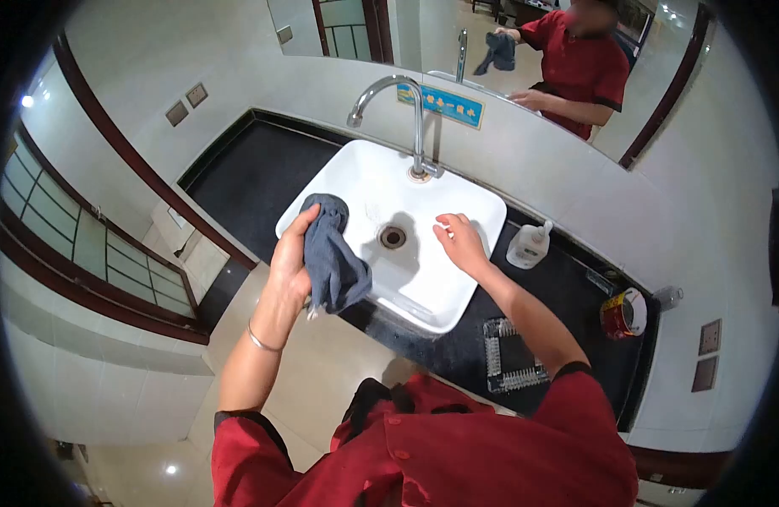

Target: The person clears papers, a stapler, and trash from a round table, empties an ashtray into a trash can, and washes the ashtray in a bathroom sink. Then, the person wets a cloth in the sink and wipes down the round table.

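A dark grey cloth [332,258] hangs crumpled from my left hand [295,253], whose thumb presses on its upper part. The cloth is over the left front edge of the white sink [360,165]. Above the right side of the basin, my right hand [462,245] holds nothing, its fingers slightly bent and apart. Between the two hands lies the round drain [393,237]. A chrome faucet [418,127] arches over the back of the sink, and no water is seen running from it.
On the black counter [262,160], right of the sink, stand a white pump bottle [530,245], a clear glass-like tray [512,359], a red and yellow can [623,313] and a clear glass [668,297]. A mirror [491,51] hangs behind, above a blue sign [444,105].
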The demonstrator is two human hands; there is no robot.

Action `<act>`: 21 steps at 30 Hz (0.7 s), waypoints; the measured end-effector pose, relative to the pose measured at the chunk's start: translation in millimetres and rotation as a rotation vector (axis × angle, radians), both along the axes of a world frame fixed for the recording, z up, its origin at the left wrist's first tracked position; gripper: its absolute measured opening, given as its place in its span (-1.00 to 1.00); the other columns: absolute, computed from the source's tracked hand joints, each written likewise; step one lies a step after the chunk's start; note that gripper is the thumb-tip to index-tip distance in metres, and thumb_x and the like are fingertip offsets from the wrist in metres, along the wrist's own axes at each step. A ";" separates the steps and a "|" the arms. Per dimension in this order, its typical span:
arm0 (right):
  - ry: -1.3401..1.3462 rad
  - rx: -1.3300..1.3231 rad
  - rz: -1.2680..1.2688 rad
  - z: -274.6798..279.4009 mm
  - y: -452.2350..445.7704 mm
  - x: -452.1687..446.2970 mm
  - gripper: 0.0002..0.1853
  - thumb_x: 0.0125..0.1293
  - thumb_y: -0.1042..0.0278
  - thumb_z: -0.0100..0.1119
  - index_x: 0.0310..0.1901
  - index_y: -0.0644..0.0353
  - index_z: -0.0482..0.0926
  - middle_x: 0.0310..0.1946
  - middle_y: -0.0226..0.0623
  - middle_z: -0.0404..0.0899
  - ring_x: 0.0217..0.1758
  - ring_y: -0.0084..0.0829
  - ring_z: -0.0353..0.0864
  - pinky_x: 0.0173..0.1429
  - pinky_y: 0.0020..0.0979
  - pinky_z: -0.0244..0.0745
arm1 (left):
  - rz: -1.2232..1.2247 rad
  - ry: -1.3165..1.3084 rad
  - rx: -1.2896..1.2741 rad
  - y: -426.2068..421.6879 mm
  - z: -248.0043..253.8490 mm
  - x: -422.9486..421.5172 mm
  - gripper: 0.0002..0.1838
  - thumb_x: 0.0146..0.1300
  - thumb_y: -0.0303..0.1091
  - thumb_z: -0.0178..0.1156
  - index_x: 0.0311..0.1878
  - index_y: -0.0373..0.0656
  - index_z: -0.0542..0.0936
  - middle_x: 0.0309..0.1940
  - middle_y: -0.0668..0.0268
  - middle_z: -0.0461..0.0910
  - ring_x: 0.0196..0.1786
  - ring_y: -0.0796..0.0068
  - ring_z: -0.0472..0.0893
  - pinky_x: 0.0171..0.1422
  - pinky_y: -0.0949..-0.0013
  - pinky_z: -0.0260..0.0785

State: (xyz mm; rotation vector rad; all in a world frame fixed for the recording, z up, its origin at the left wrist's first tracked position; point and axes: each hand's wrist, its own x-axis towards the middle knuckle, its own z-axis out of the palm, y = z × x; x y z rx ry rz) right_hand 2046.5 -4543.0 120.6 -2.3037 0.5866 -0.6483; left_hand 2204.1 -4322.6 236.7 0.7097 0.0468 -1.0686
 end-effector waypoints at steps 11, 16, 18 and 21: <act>0.466 -0.226 -0.042 -27.7 -153.4 139.3 -0.58 -0.10 0.12 0.23 -0.29 0.28 0.44 -0.37 -0.10 0.51 -0.30 -0.22 0.51 -0.23 -0.26 0.42 | -0.280 0.061 0.079 -86.1 -39.8 99.7 -0.69 0.23 -0.19 -0.10 -0.27 -0.26 0.48 -0.35 0.18 0.56 -0.32 0.27 0.55 -0.10 0.24 0.42; 0.977 0.033 0.146 -5.0 -162.0 169.9 -0.73 -0.23 0.19 0.17 -0.69 0.27 0.47 -0.77 -0.21 0.43 -0.69 -0.37 0.42 -0.59 -0.40 0.26 | -0.375 0.156 0.084 -101.7 -36.2 120.8 -0.66 0.26 -0.20 -0.15 -0.18 -0.28 0.46 -0.29 0.14 0.54 -0.23 0.22 0.53 -0.04 0.22 0.38; 0.955 0.031 0.109 -11.6 -159.8 167.4 -0.74 -0.26 0.19 0.15 -0.63 0.26 0.52 -0.68 -0.18 0.50 -0.61 -0.31 0.50 -0.52 -0.37 0.36 | -0.422 0.190 0.051 -107.9 -48.0 135.0 -0.66 0.26 -0.21 -0.16 -0.19 -0.30 0.46 -0.27 0.12 0.54 -0.20 0.22 0.53 0.00 0.20 0.36; 0.740 -0.318 -0.098 -22.7 -137.3 159.9 -0.73 -0.21 0.19 0.14 -0.53 0.24 0.57 -0.50 -0.12 0.57 -0.41 -0.23 0.58 -0.34 -0.31 0.46 | -0.506 0.236 0.037 -113.5 -67.6 142.5 -0.68 0.26 -0.22 -0.16 -0.21 -0.28 0.47 -0.30 0.14 0.54 -0.25 0.24 0.53 -0.05 0.22 0.37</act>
